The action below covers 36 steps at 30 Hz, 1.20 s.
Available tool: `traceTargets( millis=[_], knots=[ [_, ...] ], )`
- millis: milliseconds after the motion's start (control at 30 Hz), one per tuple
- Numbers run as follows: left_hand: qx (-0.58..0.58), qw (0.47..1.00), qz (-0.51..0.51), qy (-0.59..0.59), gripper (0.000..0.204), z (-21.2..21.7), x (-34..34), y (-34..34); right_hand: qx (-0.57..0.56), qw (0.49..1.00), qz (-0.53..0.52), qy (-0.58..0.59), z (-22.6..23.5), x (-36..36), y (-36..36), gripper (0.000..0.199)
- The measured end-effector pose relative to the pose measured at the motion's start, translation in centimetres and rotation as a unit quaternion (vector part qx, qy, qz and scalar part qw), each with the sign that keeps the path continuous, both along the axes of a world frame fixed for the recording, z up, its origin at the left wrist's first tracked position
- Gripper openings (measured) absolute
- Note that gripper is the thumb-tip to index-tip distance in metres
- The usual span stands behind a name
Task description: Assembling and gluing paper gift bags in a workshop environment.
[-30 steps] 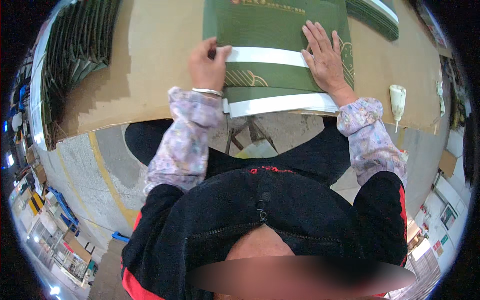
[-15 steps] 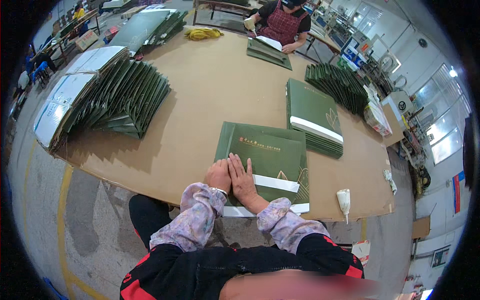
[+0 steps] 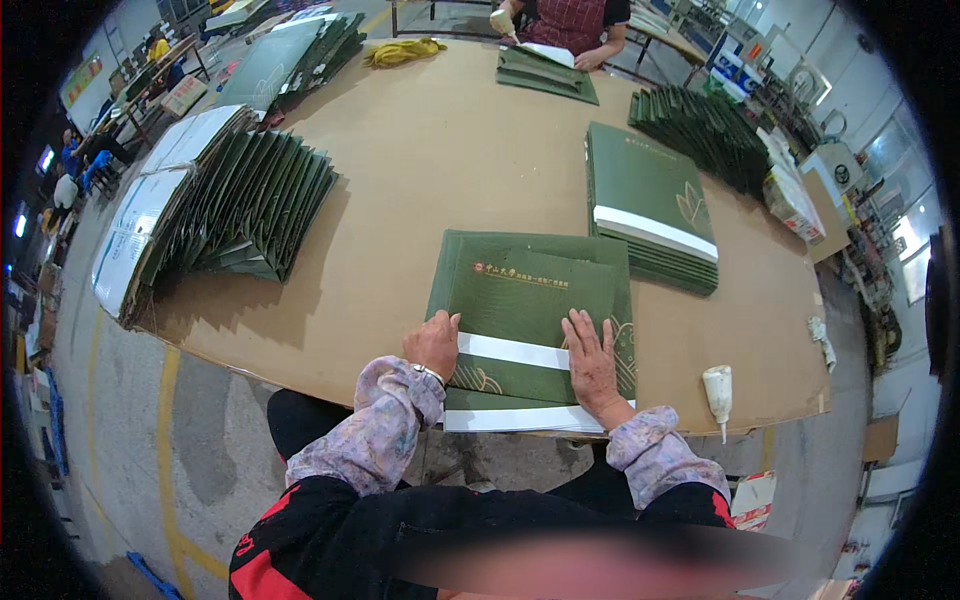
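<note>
A flat green paper bag with gold print and a white strip lies on top of another green sheet of card at the table's near edge. At its left side my left hand is curled closed, gripping the edge. My right hand lies flat on the bag's right side, fingers stretched out, over the end of the white strip. Off to the right, a white squeeze bottle lies with its nozzle toward the table's near edge.
A neat stack of green bags stands at right, with a fanned pile behind it. Fanned green bags lean by white cardboard at left. Across the brown table, a co-worker holds a bottle over a green bag. Yellow gloves lie far left.
My right hand has slid from beside my left hand to the bag's right side. The white strip now shows across the bag's width. My view has shifted slightly.
</note>
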<state>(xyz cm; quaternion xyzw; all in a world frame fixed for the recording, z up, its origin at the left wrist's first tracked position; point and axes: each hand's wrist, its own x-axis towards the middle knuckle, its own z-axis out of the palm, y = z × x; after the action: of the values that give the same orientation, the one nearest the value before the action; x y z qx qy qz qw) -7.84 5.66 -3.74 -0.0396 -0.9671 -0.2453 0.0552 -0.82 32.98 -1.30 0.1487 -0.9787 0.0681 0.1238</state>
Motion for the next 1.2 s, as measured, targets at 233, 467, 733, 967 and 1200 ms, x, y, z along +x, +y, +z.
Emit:
traceTargets(
  millis=[233, 467, 733, 967, 1200],
  knots=[
    [0.008, 1.0, 0.022, -0.007, 0.037, -0.3, -0.1, 0.4, -0.036, 0.999, 0.0, 0.014, -0.8, -0.1, 0.8, 0.047],
    [0.112, 0.993, 0.04, 0.022, 0.036, 0.4, 0.0, -0.4, -0.042, 0.996, -0.01, 0.073, -1.6, -0.2, 0.7, 0.047],
    [0.299, 0.954, 0.028, 0.021, 0.032, 5.3, 6.8, -2.3, -0.152, 0.948, -0.212, 0.18, 2.2, 6.4, -1.0, 0.045],
    [0.219, 0.973, -0.032, -0.059, 0.045, 5.8, 9.5, -4.4, -0.268, 0.923, -0.276, 0.021, 3.2, 10.8, -2.0, 0.051],
    [0.146, 0.969, -0.066, -0.187, 0.07, 6.5, 9.5, -4.5, -0.22, 0.949, -0.209, 0.089, 3.0, 12.0, -2.1, 0.054]
  ],
)
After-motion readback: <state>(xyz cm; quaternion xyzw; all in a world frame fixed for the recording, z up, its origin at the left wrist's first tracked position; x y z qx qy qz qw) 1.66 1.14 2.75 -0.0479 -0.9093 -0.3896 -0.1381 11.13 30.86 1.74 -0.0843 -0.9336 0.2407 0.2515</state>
